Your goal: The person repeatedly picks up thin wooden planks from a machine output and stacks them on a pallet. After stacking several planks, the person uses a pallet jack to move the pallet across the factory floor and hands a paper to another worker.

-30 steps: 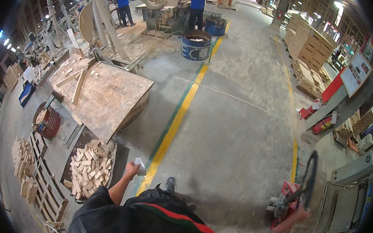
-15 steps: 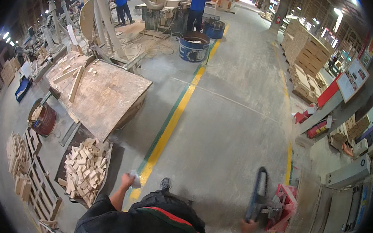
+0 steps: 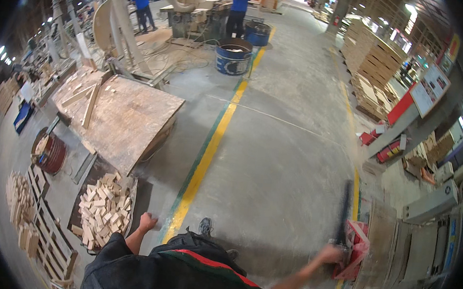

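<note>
My left hand (image 3: 148, 222) hangs in a fist at my left side, above the floor by the yellow line. Whether anything is inside its fingers is hidden. On the other side, my right hand (image 3: 332, 254) is stretched out and slightly blurred. It closes on the lower end of a black handle (image 3: 345, 209), which is seen almost edge-on as a narrow, smeared upright bar. Right beside that hand stands a red metal frame (image 3: 363, 245) with an angular shape, close to the right-hand yellow line.
A heap of wood blocks (image 3: 106, 211) lies left of me, below a worn wooden board table (image 3: 136, 122). A slatted pallet (image 3: 53, 234) and red drum (image 3: 51, 153) stand farther left. Ahead are a blue drum (image 3: 233, 58), two blue-shirted people and stacked boards (image 3: 375, 52).
The whitish thing in my left hand no longer shows, and that hand has shifted slightly left. My right hand has moved up and right; the black handle has turned from a visible loop to edge-on.
</note>
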`<state>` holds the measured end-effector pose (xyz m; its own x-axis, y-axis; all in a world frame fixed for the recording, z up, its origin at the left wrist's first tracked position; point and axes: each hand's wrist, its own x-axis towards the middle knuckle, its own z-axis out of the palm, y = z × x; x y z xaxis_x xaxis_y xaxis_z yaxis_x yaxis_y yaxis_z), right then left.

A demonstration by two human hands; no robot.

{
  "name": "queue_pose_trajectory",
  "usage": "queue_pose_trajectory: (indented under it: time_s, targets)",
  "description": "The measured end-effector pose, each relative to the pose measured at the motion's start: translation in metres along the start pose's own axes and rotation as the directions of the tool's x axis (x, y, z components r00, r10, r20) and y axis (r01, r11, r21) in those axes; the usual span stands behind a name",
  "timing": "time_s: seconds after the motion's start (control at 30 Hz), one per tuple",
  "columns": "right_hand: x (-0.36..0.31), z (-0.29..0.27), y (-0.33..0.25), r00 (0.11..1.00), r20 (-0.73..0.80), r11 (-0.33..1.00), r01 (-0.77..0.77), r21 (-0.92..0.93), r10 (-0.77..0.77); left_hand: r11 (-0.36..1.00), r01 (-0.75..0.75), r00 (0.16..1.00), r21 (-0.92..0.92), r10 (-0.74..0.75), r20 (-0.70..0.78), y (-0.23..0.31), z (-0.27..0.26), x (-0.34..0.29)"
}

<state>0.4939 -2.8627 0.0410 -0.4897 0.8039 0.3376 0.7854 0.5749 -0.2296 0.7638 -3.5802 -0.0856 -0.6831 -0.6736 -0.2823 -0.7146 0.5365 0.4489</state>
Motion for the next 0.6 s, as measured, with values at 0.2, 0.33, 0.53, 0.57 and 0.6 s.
queue_pose_trajectory:
  time_s: [0.2,0.33,0.53,0.57,0.6]
  targets:
    - [-0.155,0.172,0.114,0.464,0.861,0.940,0.338,0.047,-0.210,0.984,-0.034,0.999,-0.173,0.034,-0.002,-0.005,0.028,0.027]
    - [-0.080,0.098,0.235,0.298,0.952,0.989,0.144,0.031,-0.073,0.985,0.050,0.999,-0.165,-0.049,0.012,0.076,0.048,0.008]
    - [0.134,-0.051,0.303,0.928,0.262,0.958,0.223,0.181,-0.265,0.995,-0.100,0.974,-0.029,0.103,0.201,0.111,0.064,0.017]
    - [0.165,-0.073,0.300,0.910,0.015,0.895,0.404,0.188,-0.414,0.994,-0.108,0.965,-0.018,0.109,0.239,0.115,0.060,0.023]
    - [0.199,-0.088,0.298,0.941,-0.008,0.940,0.339,0.046,-0.339,0.993,-0.113,0.968,-0.041,0.119,0.222,0.111,0.054,0.022]
